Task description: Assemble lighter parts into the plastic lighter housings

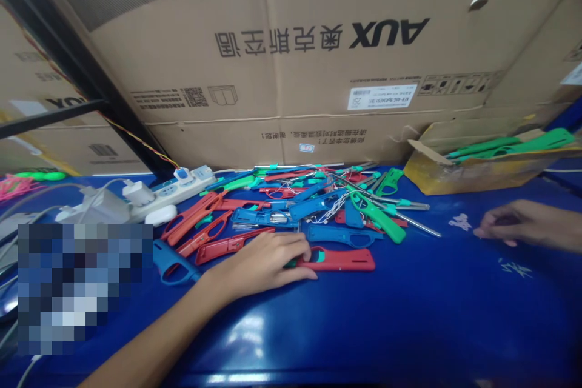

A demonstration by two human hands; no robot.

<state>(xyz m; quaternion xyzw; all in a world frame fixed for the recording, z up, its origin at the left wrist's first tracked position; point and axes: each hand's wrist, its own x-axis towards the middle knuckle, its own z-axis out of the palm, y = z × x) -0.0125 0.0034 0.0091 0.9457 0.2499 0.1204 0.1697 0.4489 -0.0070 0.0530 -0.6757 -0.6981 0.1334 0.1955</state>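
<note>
My left hand [277,259] is closed round the left end of a red lighter casing [345,259] lying on the blue table. Beyond it spreads a pile of blue, red and green casings, with metal rods [418,223] and white wires [330,209] among them. At the right, my right hand [509,223] has its fingers pressed together just above the table; what they hold, if anything, is too small to make out. Beside its fingertips lies a small heap of white parts [460,222], and nearer me are scattered thin pale pieces [516,268].
A cardboard box [482,177] with green casings stands at the back right. White power strips [182,191] with plugs and cables lie at the left. Large cardboard [291,85] rises behind the table, and a black metal frame [109,85] stands at the left.
</note>
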